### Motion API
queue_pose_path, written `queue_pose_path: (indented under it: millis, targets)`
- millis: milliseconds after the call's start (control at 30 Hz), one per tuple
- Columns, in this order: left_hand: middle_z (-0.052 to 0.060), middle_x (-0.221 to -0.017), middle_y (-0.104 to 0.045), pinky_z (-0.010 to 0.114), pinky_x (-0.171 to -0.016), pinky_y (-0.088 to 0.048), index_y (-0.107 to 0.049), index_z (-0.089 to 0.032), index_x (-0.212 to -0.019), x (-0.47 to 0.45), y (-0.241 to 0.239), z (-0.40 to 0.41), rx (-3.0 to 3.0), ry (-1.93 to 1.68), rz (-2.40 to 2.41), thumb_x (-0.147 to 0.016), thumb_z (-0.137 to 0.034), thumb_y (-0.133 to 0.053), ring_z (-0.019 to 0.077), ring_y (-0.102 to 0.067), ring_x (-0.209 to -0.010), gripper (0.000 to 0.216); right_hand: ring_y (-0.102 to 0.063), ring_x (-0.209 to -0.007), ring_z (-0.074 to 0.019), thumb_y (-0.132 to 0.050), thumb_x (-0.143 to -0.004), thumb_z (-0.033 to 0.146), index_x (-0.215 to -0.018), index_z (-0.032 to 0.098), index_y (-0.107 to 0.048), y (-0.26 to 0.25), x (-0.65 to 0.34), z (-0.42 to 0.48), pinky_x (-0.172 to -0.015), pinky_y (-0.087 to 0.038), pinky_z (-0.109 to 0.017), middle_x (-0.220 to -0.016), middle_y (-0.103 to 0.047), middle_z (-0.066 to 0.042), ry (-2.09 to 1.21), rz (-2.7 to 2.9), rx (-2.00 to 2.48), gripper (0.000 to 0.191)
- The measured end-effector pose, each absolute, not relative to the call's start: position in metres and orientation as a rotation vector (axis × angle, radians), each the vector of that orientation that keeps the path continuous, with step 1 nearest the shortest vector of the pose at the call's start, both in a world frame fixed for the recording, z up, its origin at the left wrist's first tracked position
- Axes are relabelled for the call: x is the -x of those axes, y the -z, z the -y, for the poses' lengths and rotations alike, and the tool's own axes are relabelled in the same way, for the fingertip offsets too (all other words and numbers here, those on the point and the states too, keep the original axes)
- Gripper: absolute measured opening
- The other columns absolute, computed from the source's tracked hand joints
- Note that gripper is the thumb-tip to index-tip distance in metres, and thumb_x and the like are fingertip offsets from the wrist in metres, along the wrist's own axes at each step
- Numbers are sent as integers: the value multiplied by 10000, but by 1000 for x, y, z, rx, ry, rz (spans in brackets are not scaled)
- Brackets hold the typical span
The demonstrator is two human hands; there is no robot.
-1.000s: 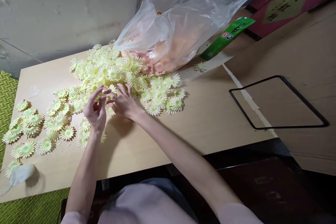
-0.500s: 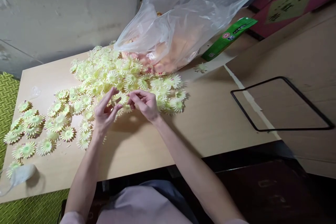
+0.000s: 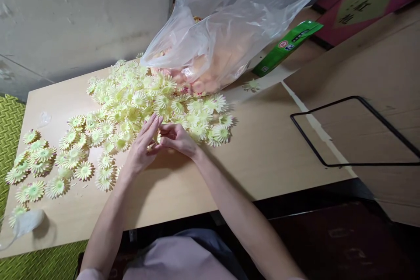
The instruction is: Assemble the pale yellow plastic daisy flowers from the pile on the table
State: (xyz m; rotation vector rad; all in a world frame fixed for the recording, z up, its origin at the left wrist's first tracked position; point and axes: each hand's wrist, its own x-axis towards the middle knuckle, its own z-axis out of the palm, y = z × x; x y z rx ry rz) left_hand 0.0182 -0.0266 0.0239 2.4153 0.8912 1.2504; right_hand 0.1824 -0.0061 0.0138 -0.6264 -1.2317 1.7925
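Well inside the bench (image 3: pixel 262 140)'s front edge, left hand (image 3: pixel 141 149) and right hand (image 3: pixel 180 141) met at a pale flower (image 3: pixel 158 136), grip unclear — light pinching probably suited it.

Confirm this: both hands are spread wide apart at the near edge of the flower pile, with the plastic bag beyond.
Not so: the head view shows the left hand and right hand close together, not spread apart, at the near edge of the flower pile, with the plastic bag beyond.
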Motion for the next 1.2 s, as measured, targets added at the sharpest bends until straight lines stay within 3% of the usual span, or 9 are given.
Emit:
queue_pose_path:
  millis: [200, 333, 433, 600, 733, 867, 1033, 1200]
  targets:
    - [155, -1489, -459, 528, -1097, -462, -193, -307, -1540, -18, -21, 26, -2335, -1331, -864, -816, -204, -716, 310, -434, -1388, 899, -716, -702, -174, -867, -621, 353, -924, 157, -704, -7, -189, 2, -638, -619, -287, -761, -708, -18, -1708, 1147, 700, 397]
    - [159, -1483, -464, 504, -1027, -538, -254, -306, -1523, -14, -15, 24, -2249, -1385, -870, -785, -248, -751, 311, -498, -1339, 891, -660, -581, -114, -888, -588, 298, -828, 170, -718, -5, -191, -2, -588, -585, -238, -706, -717, 3, -1540, 1055, 780, 320]
    - [154, -1398, -562, 446, -986, -577, -365, -276, -1483, -13, -14, 23, -2271, -1388, -896, -770, -264, -762, 285, -591, -1247, 816, -644, -553, -119, -889, -581, 336, -768, 171, -710, -5, -189, -2, -541, -569, -246, -701, -728, -14, -1499, 1056, 823, 307]
    - [129, -1266, -668, 349, -935, -603, -528, -247, -1377, -16, -21, 24, -2308, -1456, -978, -774, -248, -757, 234, -679, -1114, 645, -700, -693, -155, -901, -531, 414, -822, 175, -734, -6, -188, -1, -648, -596, -268, -773, -748, -36, -1573, 1123, 797, 412]
    - [71, -1100, -745, 320, -864, -624, -643, -262, -1240, -16, -26, 26, -2261, -1568, -1051, -828, -160, -695, 188, -729, -974, 427, -720, -756, -189, -811, -609, 572, -921, 177, -749, -8, -190, -1, -656, -614, -304, -843, -751, -64, -1643, 1123, 762, 507]
    - [100, -1155, -721, 343, -902, -607, -613, -240, -1282, -12, -23, 25, -2248, -1536, -1068, -847, -126, -663, 201, -700, -1055, 453, -715, -705, -180, -826, -611, 548, -958, 167, -729, -12, -189, 0, -633, -610, -299, -832, -741, -59, -1679, 1087, 755, 524]
    - [168, -1300, -636, 381, -947, -586, -451, -217, -1436, -13, -16, 21, -2369, -1455, -972, -788, -250, -748, 253, -641, -1173, 713, -667, -625, -116, -758, -725, 528, -1057, 162, -693, -12, -186, 2, -579, -553, -210, -731, -701, -5, -1657, 1191, 739, 498]
    - [128, -1183, -703, 352, -905, -597, -524, -219, -1368, -15, -16, 21, -2445, -1497, -1070, -856, -190, -663, 225, -674, -1107, 531, -682, -693, -120, -747, -710, 570, -1051, 169, -679, -11, -184, 2, -657, -580, -227, -797, -705, -23, -1708, 1191, 713, 531]
